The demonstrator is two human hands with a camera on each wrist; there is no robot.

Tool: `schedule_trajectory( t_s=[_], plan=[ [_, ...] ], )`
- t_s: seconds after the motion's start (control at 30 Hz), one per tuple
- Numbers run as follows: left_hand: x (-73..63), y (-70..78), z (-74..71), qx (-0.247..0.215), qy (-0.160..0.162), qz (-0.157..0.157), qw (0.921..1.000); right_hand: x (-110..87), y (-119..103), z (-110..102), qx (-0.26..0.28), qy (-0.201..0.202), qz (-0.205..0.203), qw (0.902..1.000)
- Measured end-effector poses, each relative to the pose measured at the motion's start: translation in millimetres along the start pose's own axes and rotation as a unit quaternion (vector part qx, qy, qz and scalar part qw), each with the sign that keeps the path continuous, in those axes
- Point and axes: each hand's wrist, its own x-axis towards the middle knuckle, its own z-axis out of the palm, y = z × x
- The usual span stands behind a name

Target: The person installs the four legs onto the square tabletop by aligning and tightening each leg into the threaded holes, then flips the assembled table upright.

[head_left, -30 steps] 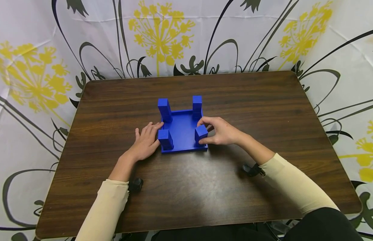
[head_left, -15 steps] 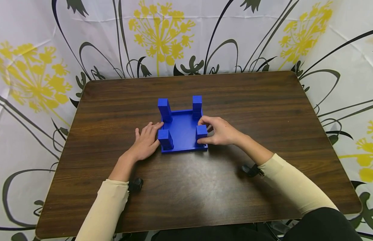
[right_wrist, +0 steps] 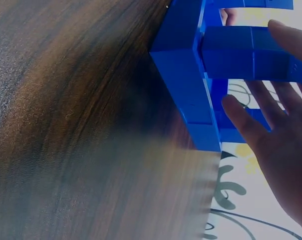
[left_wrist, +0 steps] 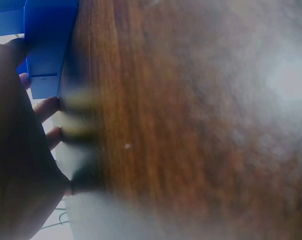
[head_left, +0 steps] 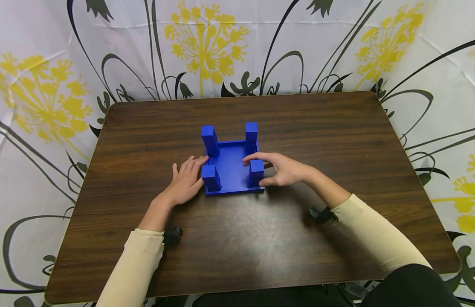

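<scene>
A blue square tray point(head_left: 234, 192) with low walls lies on the table, and an upright blue post stands at each corner. My right hand point(head_left: 287, 169) is around the near right post point(head_left: 256, 167), fingers spread and reaching past it on the far side. In the right wrist view the thumb lies at or close to this post point(right_wrist: 228, 52); the fingers stand apart from it. My left hand point(head_left: 183, 181) lies flat at the tray's left wall, fingertips at the wall and thumb close to the near left post point(head_left: 210, 175).
The brown wooden table point(head_left: 318, 128) has rounded corners. A white curtain point(head_left: 134, 38) printed with yellow flowers hangs behind and beside it. The far left post point(head_left: 209, 138) and far right post point(head_left: 251, 136) rise above the tray's back wall.
The near right post has turned slightly and now stands square with its corner. My right hand has loosened its grip, the fingers opening away from it. The left hand stays put.
</scene>
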Motion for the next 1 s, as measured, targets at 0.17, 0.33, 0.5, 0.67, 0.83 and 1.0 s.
schedule_trajectory(
  t_s=[0.17, 0.33, 0.5, 0.67, 0.83, 1.0],
  plan=[
    [-0.2, -0.4, 0.4, -0.002, -0.002, 0.001, 1.0000, 0.5, 2.7, -0.9, 0.034, -0.029, -0.025, 0.9987],
    [-0.3, -0.5, 0.3, -0.004, -0.002, 0.001, 1.0000, 0.8, 4.0, -1.2, 0.027, -0.028, -0.020, 0.9991],
    [0.0, -0.6, 0.5, -0.003, -0.001, 0.001, 1.0000, 1.7, 4.6, 0.3, 0.017, -0.012, -0.011, 0.9997],
    [0.0, -0.2, 0.3, -0.004, 0.000, -0.001, 1.0000, 2.0, 3.8, 2.2, 0.014, 0.011, 0.005, 0.9998],
    [0.1, -0.5, 0.6, -0.006, 0.000, 0.000, 1.0000, 1.8, 2.2, 3.8, -0.005, 0.035, 0.018, 0.9992],
    [0.5, 0.3, -0.1, -0.002, 0.001, 0.000, 1.0000, 2.1, 2.8, 6.8, -0.027, 0.062, 0.030, 0.9973]
  ],
)
